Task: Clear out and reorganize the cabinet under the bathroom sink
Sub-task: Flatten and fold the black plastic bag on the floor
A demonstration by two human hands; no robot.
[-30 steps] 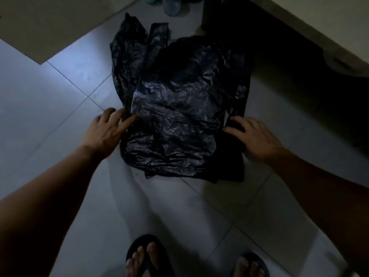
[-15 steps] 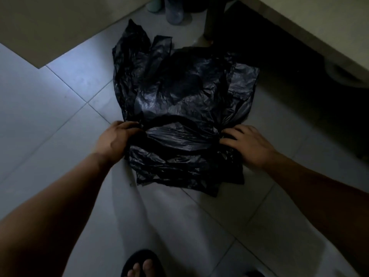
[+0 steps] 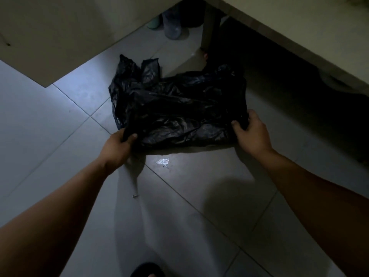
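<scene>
The floor (image 3: 50, 120) is laid with large pale grey tiles, their grout lines running diagonally across the frame. A patch of cold bluish light falls on the tiles at the left centre, and a small bright glint (image 3: 163, 161) shows on the tile just below the middle. The rest of the room is dim. In the upper left a beige panel (image 3: 60, 33) ends in a straight edge above the floor. Across the upper right runs a beige counter edge (image 3: 279, 35), and the space beneath it is deep in shadow. A slim upright support (image 3: 208, 27) stands at the top centre, and left of it, on the floor, are 2 containers: a translucent bottle (image 3: 172, 27) and a pale green one (image 3: 154, 24), both partly cut off.

A crumpled black plastic bag (image 3: 179, 108) sits in the middle of the frame, its far part spread on the tiles and its near edge raised. The left hand (image 3: 117, 145) has its fingers curled around the bag's near left corner. The right hand (image 3: 252, 132) grips the near right corner, thumb on top. A tiny object (image 3: 135, 195) lies on the tile below the left hand; what it is cannot be told. At the bottom centre the toe of a dark sandal (image 3: 147, 270) shows.
</scene>
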